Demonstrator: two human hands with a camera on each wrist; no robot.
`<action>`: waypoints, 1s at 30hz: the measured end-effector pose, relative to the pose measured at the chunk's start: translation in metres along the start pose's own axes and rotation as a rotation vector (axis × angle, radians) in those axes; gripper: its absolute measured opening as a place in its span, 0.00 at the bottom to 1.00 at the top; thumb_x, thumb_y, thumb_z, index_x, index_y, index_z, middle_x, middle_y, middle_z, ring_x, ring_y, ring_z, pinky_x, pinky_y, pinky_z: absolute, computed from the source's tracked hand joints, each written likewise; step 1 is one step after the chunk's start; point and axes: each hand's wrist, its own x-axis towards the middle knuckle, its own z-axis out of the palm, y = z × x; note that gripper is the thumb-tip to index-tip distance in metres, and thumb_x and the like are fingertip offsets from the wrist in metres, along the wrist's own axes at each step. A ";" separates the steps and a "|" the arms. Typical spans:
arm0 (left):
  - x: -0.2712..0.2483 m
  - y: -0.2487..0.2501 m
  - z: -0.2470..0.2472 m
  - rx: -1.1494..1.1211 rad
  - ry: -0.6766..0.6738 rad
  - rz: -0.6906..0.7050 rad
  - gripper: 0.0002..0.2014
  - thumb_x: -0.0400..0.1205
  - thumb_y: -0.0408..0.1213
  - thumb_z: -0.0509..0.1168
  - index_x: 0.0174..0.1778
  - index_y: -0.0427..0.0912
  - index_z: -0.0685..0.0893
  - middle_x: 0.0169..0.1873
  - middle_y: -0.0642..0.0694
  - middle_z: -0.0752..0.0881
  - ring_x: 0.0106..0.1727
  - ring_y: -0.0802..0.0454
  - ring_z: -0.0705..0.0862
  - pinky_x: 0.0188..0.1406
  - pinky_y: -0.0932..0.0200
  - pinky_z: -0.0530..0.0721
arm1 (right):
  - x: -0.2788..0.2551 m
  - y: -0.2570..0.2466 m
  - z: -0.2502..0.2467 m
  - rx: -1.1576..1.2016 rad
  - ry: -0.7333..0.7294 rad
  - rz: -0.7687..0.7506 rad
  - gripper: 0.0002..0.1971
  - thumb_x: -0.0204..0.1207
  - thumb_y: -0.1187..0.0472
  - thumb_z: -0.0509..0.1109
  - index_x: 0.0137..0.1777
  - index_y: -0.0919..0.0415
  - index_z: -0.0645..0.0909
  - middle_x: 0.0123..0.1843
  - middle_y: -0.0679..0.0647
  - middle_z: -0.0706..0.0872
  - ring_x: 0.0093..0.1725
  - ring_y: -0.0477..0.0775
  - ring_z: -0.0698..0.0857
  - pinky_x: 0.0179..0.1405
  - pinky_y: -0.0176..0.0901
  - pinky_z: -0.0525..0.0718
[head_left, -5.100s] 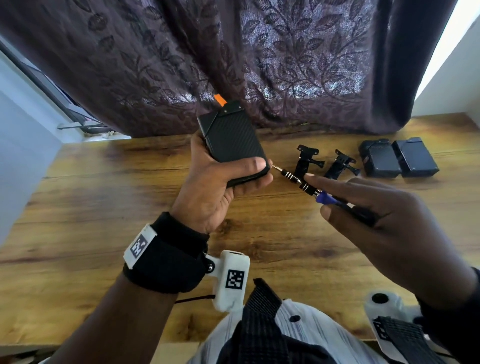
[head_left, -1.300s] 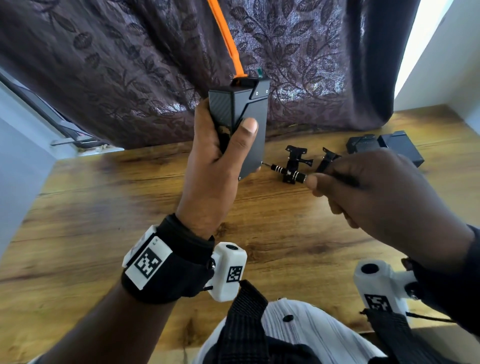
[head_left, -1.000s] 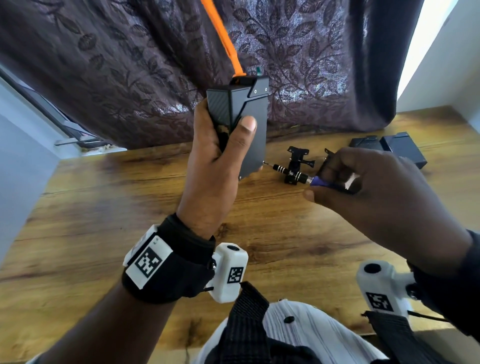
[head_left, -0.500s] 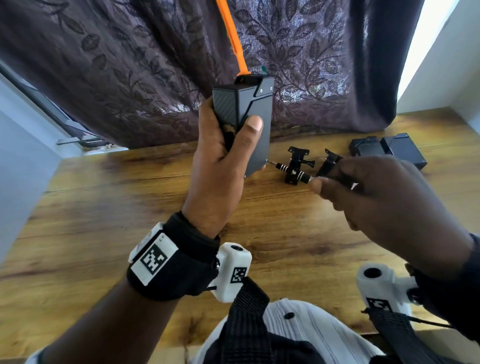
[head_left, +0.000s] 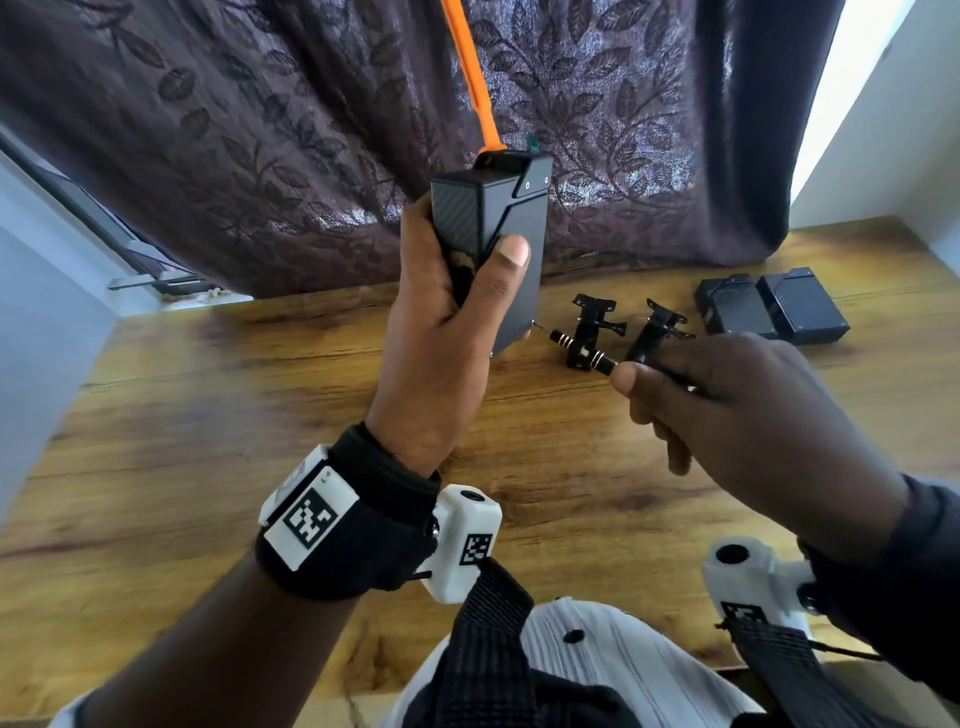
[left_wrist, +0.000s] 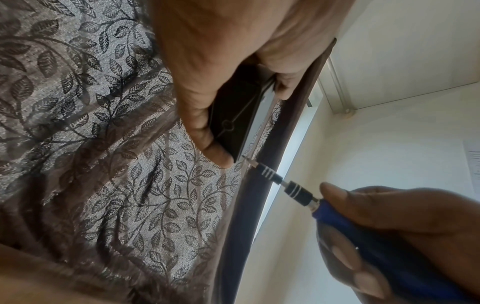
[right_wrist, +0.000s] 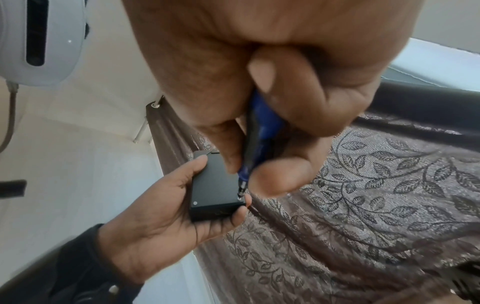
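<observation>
Black carbon-weave box stands upright in the left hand above the wooden table. Right hand pinches a blue-handled screwdriver, tip at the box's lower corner.

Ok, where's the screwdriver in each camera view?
Head: screwdriver right of centre, poking from the right hand.
Left wrist: screwdriver lower right, slanting up-left.
Right wrist: screwdriver centre, pointing down.
Shared landmark: the black box corner its tip meets.
</observation>
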 end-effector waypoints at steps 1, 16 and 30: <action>0.001 -0.001 0.000 -0.001 -0.002 -0.004 0.21 0.87 0.44 0.64 0.75 0.42 0.71 0.64 0.45 0.85 0.67 0.40 0.84 0.64 0.25 0.85 | 0.000 0.001 0.001 0.035 0.001 0.013 0.21 0.81 0.40 0.64 0.31 0.49 0.83 0.24 0.47 0.85 0.22 0.44 0.83 0.28 0.50 0.84; 0.001 -0.004 -0.007 -0.186 -0.005 -0.149 0.17 0.88 0.38 0.64 0.73 0.43 0.74 0.62 0.45 0.84 0.61 0.38 0.86 0.46 0.26 0.91 | -0.001 0.008 -0.013 0.473 -0.098 0.002 0.11 0.65 0.66 0.76 0.44 0.51 0.86 0.33 0.43 0.85 0.24 0.43 0.77 0.24 0.33 0.75; -0.005 -0.001 -0.011 -0.393 0.060 -0.346 0.16 0.83 0.47 0.66 0.64 0.44 0.84 0.58 0.37 0.85 0.56 0.43 0.86 0.41 0.46 0.86 | -0.009 -0.006 -0.017 0.041 0.112 -0.140 0.09 0.66 0.50 0.83 0.42 0.44 0.86 0.30 0.35 0.85 0.34 0.41 0.85 0.34 0.22 0.75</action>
